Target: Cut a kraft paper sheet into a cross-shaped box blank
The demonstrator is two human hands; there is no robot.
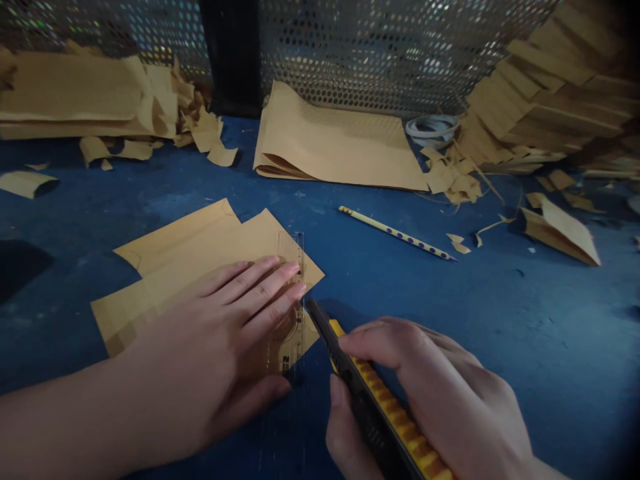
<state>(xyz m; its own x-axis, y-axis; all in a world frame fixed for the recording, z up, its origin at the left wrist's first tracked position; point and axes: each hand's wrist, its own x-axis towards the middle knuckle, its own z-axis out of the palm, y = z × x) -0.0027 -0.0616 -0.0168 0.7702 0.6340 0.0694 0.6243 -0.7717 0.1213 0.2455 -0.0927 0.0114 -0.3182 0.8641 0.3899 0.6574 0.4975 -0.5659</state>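
My left hand [235,320] lies flat with its fingers stretched out, pressing a clear plastic ruler [300,333] onto brown paper pieces [185,247]. The paper has stepped, angled edges, and part of it is covered by the hand. In my right hand [430,380] is a yellow and black utility knife [370,393], gripped between thumb and fingers. Its tip points up and left, close to the ruler's right edge and the paper. Whether the blade touches the paper I cannot make out.
A spotted pencil [400,233] lies beyond the knife. Folded brown paper [340,143] rests against a perforated metal panel [360,53]. Paper stacks [75,93] and scraps [455,180] lie left and right, near a white roll [433,130]. The table [240,433] is blue.
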